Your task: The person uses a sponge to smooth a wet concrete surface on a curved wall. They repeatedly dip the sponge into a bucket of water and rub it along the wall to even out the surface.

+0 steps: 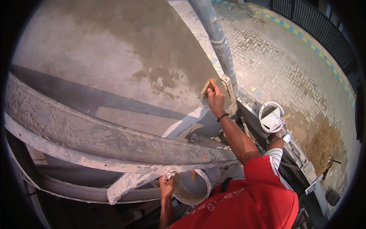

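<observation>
My right hand [216, 100], with a dark beaded bracelet at the wrist, reaches up to the plastered wall [114, 49]. Its fingers hold a small tan-brown block [207, 88] against the plaster, near the wall's edge; its material is unclear. Low in the view, my left hand [166, 187] is closed beside the grey beam [95, 143], around something pale and crumpled that I cannot make out. Just right of it sits a round bucket [207, 187] with greyish contents. Damp, darker patches mark the plaster above and left of my right hand.
A metal pole [222, 49] rises beside the wall. Another person's hand [280, 133], partly hidden, is near a white bucket [263, 110] at the right. Below lie patterned paving [263, 53] and a heap of sand [322, 147]. A dark slatted gate [316, 26] stands far right.
</observation>
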Demonstrator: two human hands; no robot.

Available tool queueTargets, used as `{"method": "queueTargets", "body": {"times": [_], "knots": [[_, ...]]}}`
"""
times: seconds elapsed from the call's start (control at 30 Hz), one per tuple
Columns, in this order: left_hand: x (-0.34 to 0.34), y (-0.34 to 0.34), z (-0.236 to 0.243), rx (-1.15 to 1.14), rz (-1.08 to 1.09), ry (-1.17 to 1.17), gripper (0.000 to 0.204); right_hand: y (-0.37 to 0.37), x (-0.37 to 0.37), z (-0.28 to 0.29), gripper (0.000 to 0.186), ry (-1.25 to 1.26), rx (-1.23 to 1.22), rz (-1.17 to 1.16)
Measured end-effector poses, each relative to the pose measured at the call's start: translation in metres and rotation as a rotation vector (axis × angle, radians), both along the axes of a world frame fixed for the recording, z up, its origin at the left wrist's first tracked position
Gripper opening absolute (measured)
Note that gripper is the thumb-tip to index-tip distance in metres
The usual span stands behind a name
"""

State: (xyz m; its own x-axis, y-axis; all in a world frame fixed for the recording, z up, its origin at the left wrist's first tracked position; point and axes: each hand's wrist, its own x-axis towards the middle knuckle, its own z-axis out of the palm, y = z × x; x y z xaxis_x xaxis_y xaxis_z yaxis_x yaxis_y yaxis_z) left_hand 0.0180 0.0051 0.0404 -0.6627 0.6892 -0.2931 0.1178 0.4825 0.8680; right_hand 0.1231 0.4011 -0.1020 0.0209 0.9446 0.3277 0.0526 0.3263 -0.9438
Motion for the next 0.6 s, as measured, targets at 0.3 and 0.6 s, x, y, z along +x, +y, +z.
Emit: {"method": "queueTargets", "body": {"times": [0.3,0.6], "knots": [[0.007,-0.01,0.003,-0.04,0.032,0.018,0.016,0.038,0.03,0.04,0.039,0.129,-0.029,-0.031],[-0.008,-0.023,-0.014,-0.118,0.053,0.044,0.03,-0.065,-0.032,-0.05,0.04,-0.137,-0.059,0.146]]}}
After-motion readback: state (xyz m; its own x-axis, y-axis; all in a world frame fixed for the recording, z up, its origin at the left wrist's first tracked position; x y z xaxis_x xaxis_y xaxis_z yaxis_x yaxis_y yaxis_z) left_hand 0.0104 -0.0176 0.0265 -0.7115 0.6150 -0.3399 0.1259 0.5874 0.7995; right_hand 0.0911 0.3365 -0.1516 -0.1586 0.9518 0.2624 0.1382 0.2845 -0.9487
